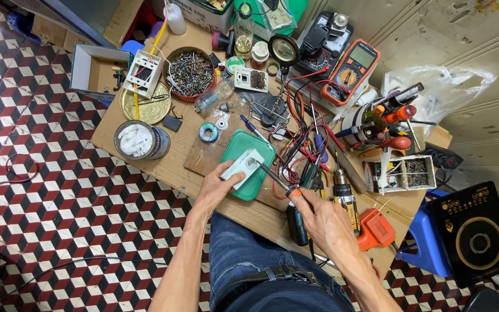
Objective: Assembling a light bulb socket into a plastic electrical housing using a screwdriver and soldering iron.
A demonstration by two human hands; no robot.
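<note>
Left hand (218, 184) grips boxy white plastic part (244, 164) over green lid (261, 151); right hand (324, 216) grips slim metal-shafted screwdriver (275, 180).

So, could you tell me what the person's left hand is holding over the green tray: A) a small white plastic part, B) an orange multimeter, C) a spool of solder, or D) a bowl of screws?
A: the left hand grips a small white plastic part above the green tray, while the right hand points a screwdriver at it.
</note>
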